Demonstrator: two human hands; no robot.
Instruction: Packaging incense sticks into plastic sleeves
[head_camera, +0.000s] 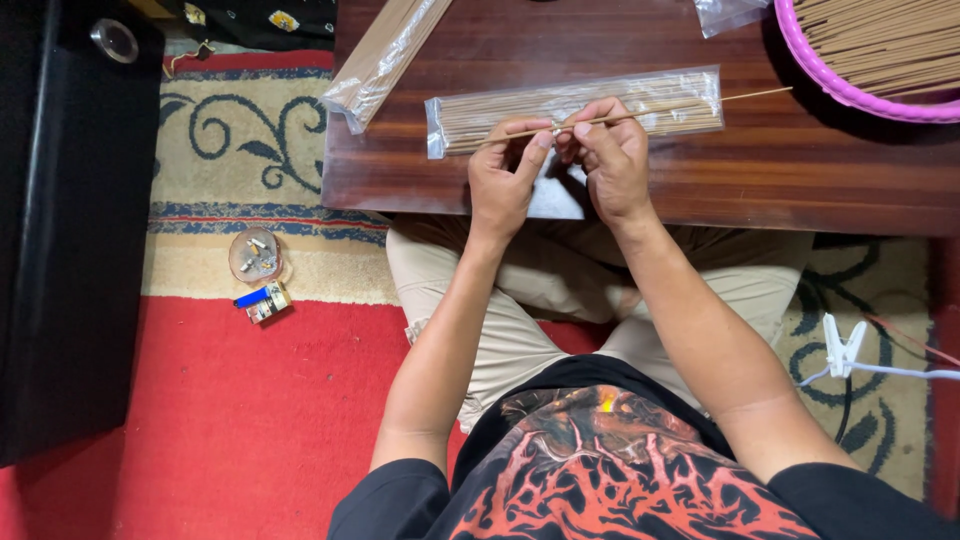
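Both hands, left (503, 180) and right (612, 160), fingers pinching one incense stick (640, 114) above clear packet (575, 110) on worktop (780, 170).

Even, bright indoor light, soft shadows, slight glare on table (800, 170), sharp w/ mild edge distortion.

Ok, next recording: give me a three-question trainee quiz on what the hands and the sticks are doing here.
1. True or false: both hands pinch one thin brown incense stick.
2. What lies under that stick on the dark wooden table?
3. Where are the loose sticks kept: A) pink round plastic basin, B) red patterned carpet?

Key: 1 true: left hand and right hand each have a grip on it. 2 a clear plastic packet of sticks. 3 A.
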